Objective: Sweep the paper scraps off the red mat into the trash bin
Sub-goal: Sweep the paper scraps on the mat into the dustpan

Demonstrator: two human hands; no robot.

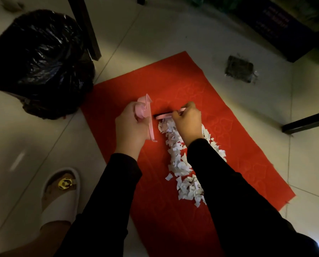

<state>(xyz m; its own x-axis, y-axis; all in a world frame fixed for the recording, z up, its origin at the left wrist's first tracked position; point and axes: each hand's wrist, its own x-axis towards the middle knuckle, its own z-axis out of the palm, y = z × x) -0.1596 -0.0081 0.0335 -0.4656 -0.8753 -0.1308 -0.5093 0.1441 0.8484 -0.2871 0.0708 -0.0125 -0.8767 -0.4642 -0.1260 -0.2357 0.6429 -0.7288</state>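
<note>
A red mat [155, 201] lies on the tiled floor. A long heap of white paper scraps [181, 164] runs down its middle. My left hand [130, 127] grips a small pink dustpan [145, 110], held on edge at the heap's far left end. My right hand [188, 121] pinches a small pink brush [164, 115] with dark bristles, set at the far end of the scraps, just right of the dustpan. The trash bin [38, 65], lined with a black bag, stands off the mat to the far left.
A dark chair leg [86, 28] stands beside the bin. Another dark furniture foot [307, 123] lies on the floor at the right. A dark patch [239, 68] marks the tile beyond the mat. My slippered foot [60, 195] is at the lower left.
</note>
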